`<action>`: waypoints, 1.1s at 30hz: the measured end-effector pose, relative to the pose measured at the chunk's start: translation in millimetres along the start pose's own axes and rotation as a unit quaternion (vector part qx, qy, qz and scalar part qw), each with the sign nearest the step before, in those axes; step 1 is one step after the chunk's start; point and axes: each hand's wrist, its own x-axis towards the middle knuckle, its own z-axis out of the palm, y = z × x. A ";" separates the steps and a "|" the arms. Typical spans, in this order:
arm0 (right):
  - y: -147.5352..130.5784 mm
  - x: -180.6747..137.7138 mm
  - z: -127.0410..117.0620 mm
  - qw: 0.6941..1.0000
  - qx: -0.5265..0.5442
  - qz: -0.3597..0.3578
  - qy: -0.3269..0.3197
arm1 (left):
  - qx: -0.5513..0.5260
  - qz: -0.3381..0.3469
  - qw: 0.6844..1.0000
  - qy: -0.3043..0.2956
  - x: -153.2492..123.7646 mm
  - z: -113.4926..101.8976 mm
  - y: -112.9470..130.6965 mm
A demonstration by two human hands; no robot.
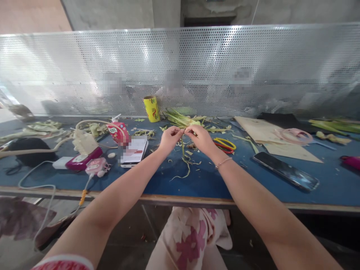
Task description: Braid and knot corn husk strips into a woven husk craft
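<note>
Blue bench [202, 185], open floor beneath, backed by a perforated metal screen [208, 56]; rough wall beyond. We begin at the fingertips. Our left hand [170, 138] and right hand [198, 137] meet almost tip to tip, thumbs pinched to fingers on the upper end of a thin green stem [182, 147]. We judge the close double pinch suits so slender a thing: a whole-fist hold would hide it. How the load is shared between the hands we cannot tell. Forearms angle in from both sides, centring the stem before us, in easy sight.

Below it lie pale, curling strips [186, 168]; whether the stem's lower end touches them is unclear. Just beyond the hands, a bunch of green stalks [184, 120] lies across the bench, probably there for short reach. Scissors [225, 145] with yellow and red handles rest beside the right hand, loose but handy. Farther out: a phone [287, 170] and cardboard [277, 137] on the right; a red pack [119, 133] on the left; a yellow cylinder [152, 108] standing upright near the screen, perhaps set back to spare working room.
</note>
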 end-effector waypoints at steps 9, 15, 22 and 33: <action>0.4 -0.6 5.0 0.987 0.074 0.132 0.060 | 0.048 0.045 0.996 -0.054 -2.8 1.2 -1.0; 2.8 0.7 6.7 0.969 0.146 0.191 0.062 | 0.122 0.059 0.990 -0.037 -2.8 2.2 -4.7; 0.9 2.7 5.8 0.960 0.166 0.221 0.050 | 0.104 0.058 0.993 -0.024 -3.2 2.8 -4.3; 2.4 1.1 6.8 0.956 0.187 0.224 0.035 | -0.048 0.011 0.996 -0.075 -4.9 4.3 -1.7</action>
